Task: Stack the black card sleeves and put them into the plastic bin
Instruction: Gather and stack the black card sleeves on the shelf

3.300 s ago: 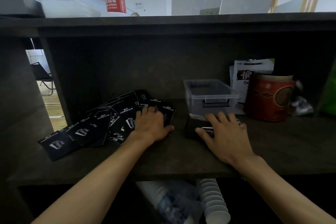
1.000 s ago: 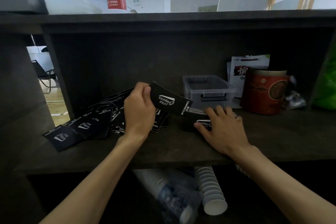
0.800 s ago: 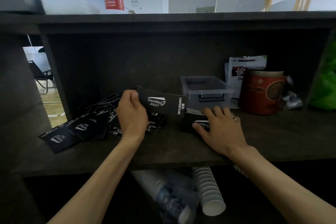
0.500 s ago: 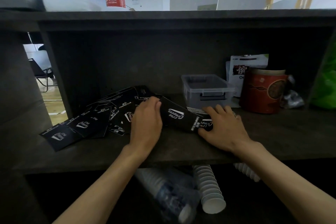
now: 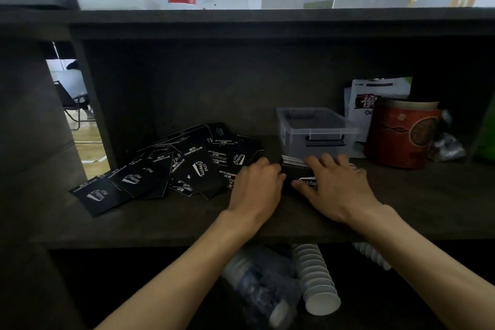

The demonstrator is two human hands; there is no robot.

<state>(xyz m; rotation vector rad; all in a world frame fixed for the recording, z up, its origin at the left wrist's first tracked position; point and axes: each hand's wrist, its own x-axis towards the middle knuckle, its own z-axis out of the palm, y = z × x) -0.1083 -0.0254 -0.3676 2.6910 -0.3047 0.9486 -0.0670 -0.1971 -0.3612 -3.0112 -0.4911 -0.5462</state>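
At the far left of the dark wooden shelf board point(image 5: 166, 222) lies the loose heap of flat black card sleeves with white printed logos point(image 5: 171, 169) — fanned out, overlapping at all angles, the leftmost one lying just apart from the rest near the front edge. Many sleeves are in that heap, so by my judgement the stacking is only partly done and most of the work is left. Right of the heap, the left hand point(image 5: 257, 190) lies knuckles up, its fingers curled together against the left side of the small squared stack of black sleeves point(image 5: 297, 169); whether they pinch a sleeve or only push the edge I cannot tell. The stack sits in the middle of the shelf, just in front of the bin, with thin pale edges showing along its far side. The right hand point(image 5: 334, 185) rests flat on top of it, fingers straight and slightly spread, pressing it down. Behind the stack stands the clear rectangular plastic bin with a dark latch handle point(image 5: 316, 128) — it looks empty, so no sleeve has gone in yet. Further right are a white printed pouch point(image 5: 375, 99) and a round red tin point(image 5: 401, 136), not part of the job
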